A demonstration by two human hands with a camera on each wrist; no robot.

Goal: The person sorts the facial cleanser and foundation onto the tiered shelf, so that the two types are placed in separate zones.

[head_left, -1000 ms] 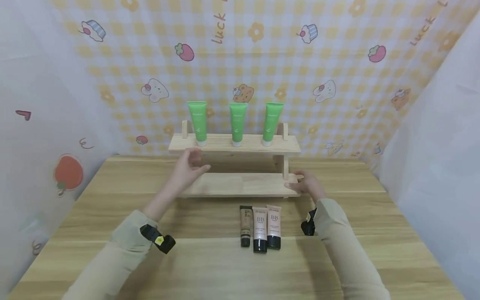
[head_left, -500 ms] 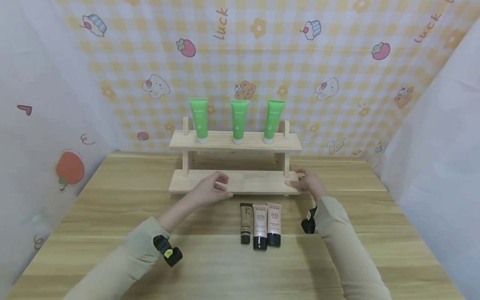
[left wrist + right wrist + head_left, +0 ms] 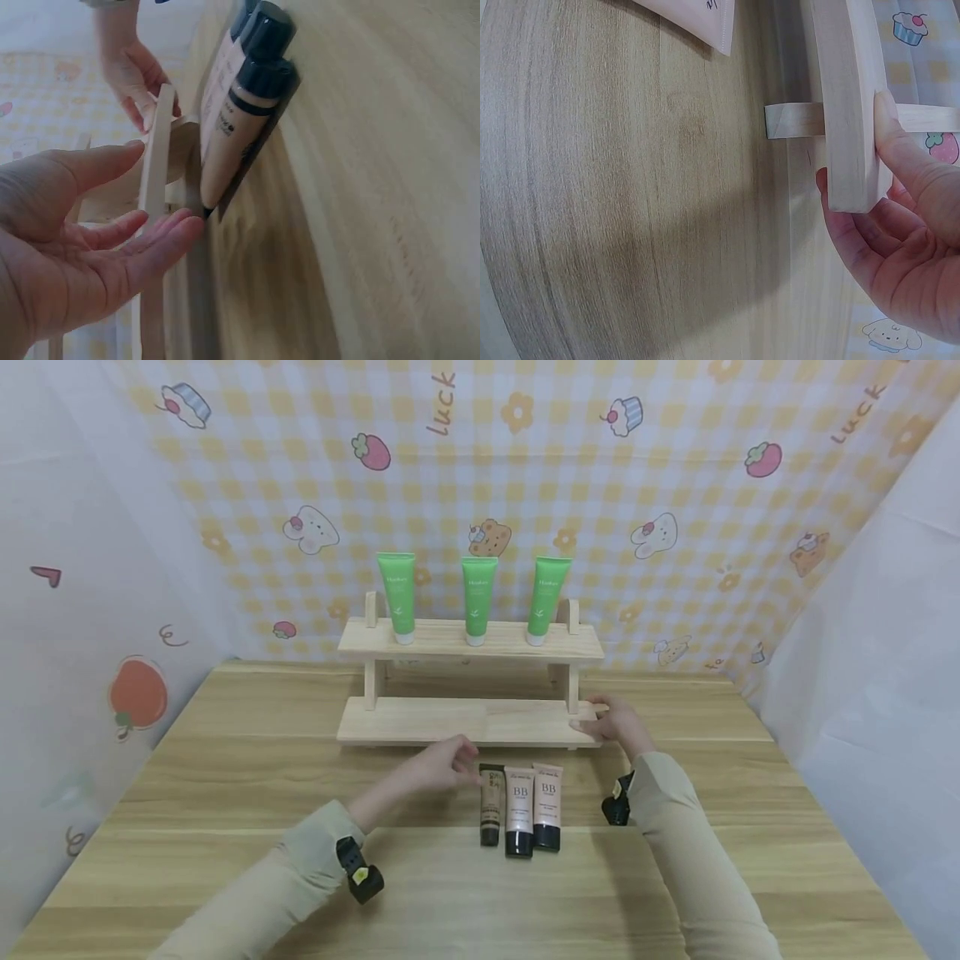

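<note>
My left hand (image 3: 444, 763) hovers just left of a small brown tube (image 3: 491, 802), fingers loosely bent and holding nothing. In the left wrist view the thumb and fingers of that hand (image 3: 97, 240) stand apart beside the tube (image 3: 238, 139). Two pink BB tubes with black caps, one in the middle (image 3: 519, 806) and one at the right (image 3: 547, 802), lie against each other beside the brown one. My right hand (image 3: 617, 727) grips the right end of the lower shelf (image 3: 450, 721), thumb on top and fingers underneath, as the right wrist view shows on the board (image 3: 847, 112).
Three green tubes, at left (image 3: 399, 597), middle (image 3: 477, 602) and right (image 3: 546, 600), stand caps down on the upper shelf (image 3: 435, 639). Behind the wooden rack hangs a checked cloth (image 3: 517, 485). The wooden table (image 3: 225, 793) extends around the rack.
My left hand has come from the rack's left side, past the lower shelf's front, down and rightward to the brown tube. The right hand keeps its hold on the shelf end.
</note>
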